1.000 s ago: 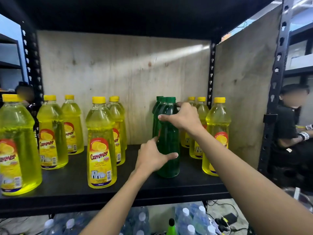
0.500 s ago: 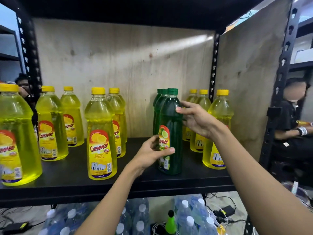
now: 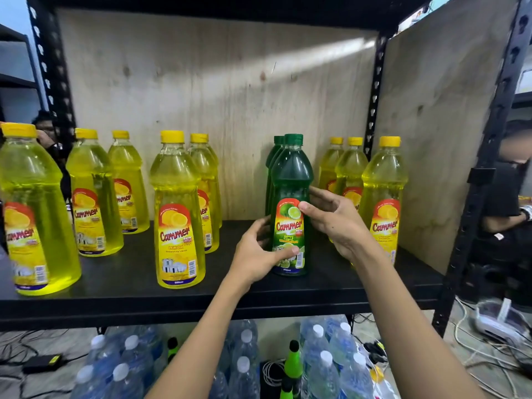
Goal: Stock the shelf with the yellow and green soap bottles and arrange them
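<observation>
A green lime soap bottle (image 3: 291,180) stands upright at the middle of the black shelf (image 3: 201,300), its label facing me, with more green bottles lined up behind it. My left hand (image 3: 259,254) wraps its lower body from the left. My right hand (image 3: 331,217) holds its right side, thumb on the label. Yellow soap bottles stand in rows: one front row bottle (image 3: 178,214) left of centre, a large one (image 3: 31,214) at the far left, and a row at the right led by a bottle (image 3: 384,180).
A plywood back panel (image 3: 216,96) and side panel (image 3: 431,125) close the shelf. Packs of water bottles (image 3: 325,367) and cables lie on the floor below. A person sits to the right beyond the rack post (image 3: 486,156).
The front green bottle has been turned so its label faces me. My right hand slid from the bottle's shoulder down to the label. The view moved closer.
</observation>
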Available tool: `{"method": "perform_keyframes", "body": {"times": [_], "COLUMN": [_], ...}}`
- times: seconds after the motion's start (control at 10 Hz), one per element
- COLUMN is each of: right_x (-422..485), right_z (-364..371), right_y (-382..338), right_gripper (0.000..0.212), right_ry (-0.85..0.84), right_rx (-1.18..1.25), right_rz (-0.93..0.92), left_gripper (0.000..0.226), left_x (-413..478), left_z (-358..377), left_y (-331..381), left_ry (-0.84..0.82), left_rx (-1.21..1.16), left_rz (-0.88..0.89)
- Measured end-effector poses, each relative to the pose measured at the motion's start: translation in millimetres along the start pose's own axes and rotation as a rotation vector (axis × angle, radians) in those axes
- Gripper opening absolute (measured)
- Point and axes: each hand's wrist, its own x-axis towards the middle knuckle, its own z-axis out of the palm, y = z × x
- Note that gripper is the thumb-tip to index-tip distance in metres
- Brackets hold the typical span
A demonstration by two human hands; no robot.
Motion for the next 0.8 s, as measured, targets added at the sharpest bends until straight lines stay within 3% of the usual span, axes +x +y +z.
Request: {"method": "perform_keyframes", "body": {"times": [0.2, 0.5, 0.6, 0.7, 0.8], "right_x": [1.1, 4.9, -5.7, -35.5, -108.2], "right_z": [6.5, 1.9, 4.7, 5.3, 1.1], "right_y": [10.4, 13.6, 11.8, 11.8, 39.2], "right_gripper": [0.048, 0.054, 0.055, 0.058, 0.04], "right_ry": [-0.008, -0.009, -0.011, 0.076, 0.224], "right_rx": [0.123, 0.166, 0.1, -0.121, -0.225], "right_rz": [-0.01, 0.028, 0.015, -0.029, -0.092], "left_gripper": [0.098, 0.099, 0.097, 0.099, 0.083], "left_x": [-6.2, -11.0, -19.0, -49.7, -119.0], "left_z": [7.8, 8.9, 7.8, -0.8, -24.4], "left_y": [3.6, 0.7, 4.4, 6.9, -0.8], "left_ry": [0.167, 0.128, 0.078, 0.059, 0.08], "left_rx": [0.138, 0.11, 0.098, 0.124, 0.126], "left_rz": [0.063, 0.054, 0.057, 0.054, 0.158]}}
